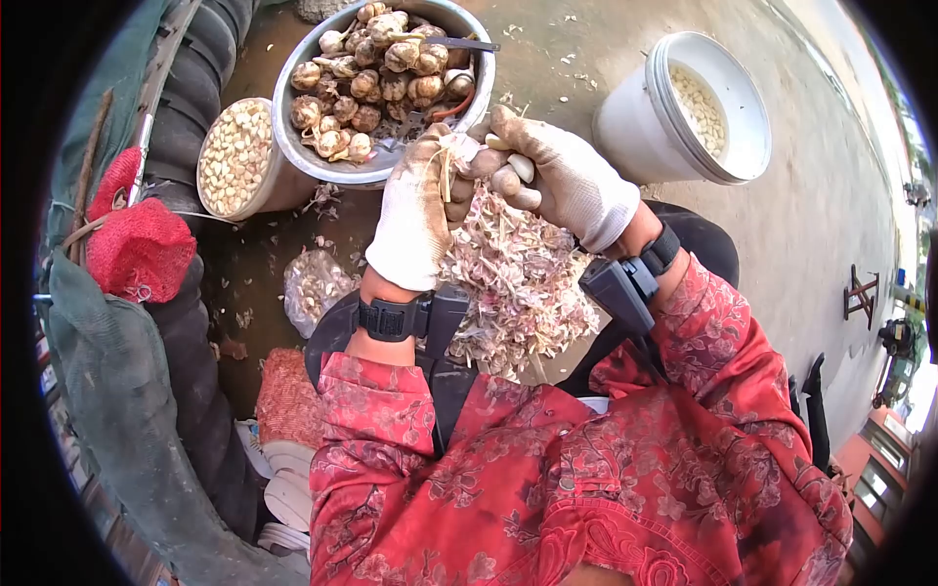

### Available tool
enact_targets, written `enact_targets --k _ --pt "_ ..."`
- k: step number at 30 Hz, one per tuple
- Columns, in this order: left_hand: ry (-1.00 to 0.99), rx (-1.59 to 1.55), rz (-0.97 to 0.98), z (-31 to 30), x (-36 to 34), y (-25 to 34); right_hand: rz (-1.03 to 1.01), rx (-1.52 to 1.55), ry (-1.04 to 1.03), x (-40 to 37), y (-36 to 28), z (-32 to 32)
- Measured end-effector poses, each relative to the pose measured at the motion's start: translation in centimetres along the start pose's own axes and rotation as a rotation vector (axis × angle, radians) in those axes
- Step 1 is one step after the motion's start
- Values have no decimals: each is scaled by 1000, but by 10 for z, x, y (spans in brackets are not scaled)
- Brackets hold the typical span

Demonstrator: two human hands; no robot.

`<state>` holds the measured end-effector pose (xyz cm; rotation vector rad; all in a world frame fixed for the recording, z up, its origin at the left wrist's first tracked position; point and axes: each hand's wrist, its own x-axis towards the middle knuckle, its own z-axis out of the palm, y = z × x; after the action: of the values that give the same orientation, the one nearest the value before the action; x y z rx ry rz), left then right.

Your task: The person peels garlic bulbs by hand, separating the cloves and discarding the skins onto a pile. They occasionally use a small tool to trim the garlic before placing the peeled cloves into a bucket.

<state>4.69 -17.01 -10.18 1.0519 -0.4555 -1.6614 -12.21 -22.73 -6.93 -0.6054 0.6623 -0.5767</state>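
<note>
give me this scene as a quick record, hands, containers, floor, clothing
left hand: gloved, pinching papery garlic
right hand: gloved, fingers curled around a pale clove
basin: metal-looking, holds garlic bulbs
left bucket: beside basin, nearly full of cloves
right bucket: tilted in view, cloves inside, fill level unclear
below hands: heap of papery skins
floor left: clear plastic bag, contents unclear
clothing: red floral garment

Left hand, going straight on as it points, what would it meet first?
Probably the basin, or the garlic bulbs in it if the left hand is high enough; depth is unclear.
</note>
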Motion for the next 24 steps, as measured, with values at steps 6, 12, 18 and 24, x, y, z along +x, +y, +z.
enact_targets --k 6,12,18,24 --pt "67 60 18 4 -2 4 69 239 64 6 3 -24" --pt "118 -100 -85 4 2 2 -88 186 200 -7 -52 -100" --pt "-54 -208 -4 -5 -1 -4 -246 -1238 1340 -46 -142 -203" --pt "-51 23 -118 13 -4 5 -323 -1084 1108 -22 -101 -179"
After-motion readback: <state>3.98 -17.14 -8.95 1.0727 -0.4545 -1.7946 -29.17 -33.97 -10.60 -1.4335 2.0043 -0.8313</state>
